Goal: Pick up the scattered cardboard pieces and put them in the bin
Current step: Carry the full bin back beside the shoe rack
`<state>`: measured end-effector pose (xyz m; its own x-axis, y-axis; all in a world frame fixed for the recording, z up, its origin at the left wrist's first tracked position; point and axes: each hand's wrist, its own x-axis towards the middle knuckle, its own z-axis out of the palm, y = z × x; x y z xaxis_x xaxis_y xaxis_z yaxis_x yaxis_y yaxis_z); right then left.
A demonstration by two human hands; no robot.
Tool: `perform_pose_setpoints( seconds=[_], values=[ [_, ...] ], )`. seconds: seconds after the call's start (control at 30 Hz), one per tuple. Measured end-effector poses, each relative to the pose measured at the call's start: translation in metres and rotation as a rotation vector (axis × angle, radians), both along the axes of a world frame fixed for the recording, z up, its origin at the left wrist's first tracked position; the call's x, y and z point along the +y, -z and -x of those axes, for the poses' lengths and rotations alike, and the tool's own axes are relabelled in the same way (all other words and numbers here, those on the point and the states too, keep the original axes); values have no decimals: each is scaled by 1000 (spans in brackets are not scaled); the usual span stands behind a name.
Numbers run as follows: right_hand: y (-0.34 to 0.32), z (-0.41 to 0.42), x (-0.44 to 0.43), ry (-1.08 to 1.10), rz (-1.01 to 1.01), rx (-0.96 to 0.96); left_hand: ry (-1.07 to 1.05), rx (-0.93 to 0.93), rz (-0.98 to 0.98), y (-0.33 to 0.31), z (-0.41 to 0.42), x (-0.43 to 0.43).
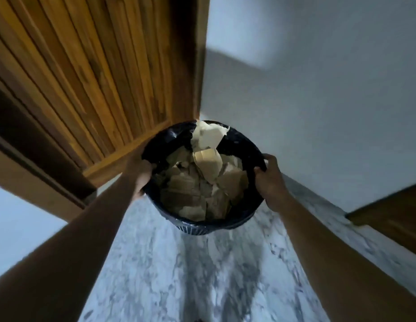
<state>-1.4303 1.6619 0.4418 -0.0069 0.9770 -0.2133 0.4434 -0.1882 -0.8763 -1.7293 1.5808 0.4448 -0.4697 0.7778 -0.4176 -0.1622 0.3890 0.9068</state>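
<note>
Grip: left hand (pixel 139 173) and right hand (pixel 268 182) each curl over opposite sides of the bin (pixel 197 230) rim. Cardboard (pixel 197 184): heaped inside, one pale piece (pixel 208 135) above the far rim. Handling: keep bin level, or that piece may tip out. Obscured: bin base hidden; lifted or standing, cannot tell; frame blurred.

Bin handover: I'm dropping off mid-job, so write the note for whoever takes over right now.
Left hand: grips the bin at its left rim.
Right hand: grips the right rim.
Cardboard pieces: piled inside the bin; one pale piece sticks up above the far rim.
The bin looks lifted over the marble floor, beside the wooden door.
Done: many pieces binned.
Left: no loose pieces show on the visible floor. Check beyond this view, then probably set the bin down.
</note>
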Motion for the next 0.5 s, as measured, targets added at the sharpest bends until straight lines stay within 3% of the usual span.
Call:
perform_pose_setpoints(
  seconds=[0.17, 0.37, 0.5],
  values=[
    [-96, -118, 3, 191, -67, 66, 276, 75, -189, -89, -105, 81],
    [-160, -268, -2, 481, -143, 94, 613, 132, -259, -159, -256, 169],
    [-198, -375, -18, 665, -195, 61, 785, 17, -303, -194, -385, 207]
  ],
)
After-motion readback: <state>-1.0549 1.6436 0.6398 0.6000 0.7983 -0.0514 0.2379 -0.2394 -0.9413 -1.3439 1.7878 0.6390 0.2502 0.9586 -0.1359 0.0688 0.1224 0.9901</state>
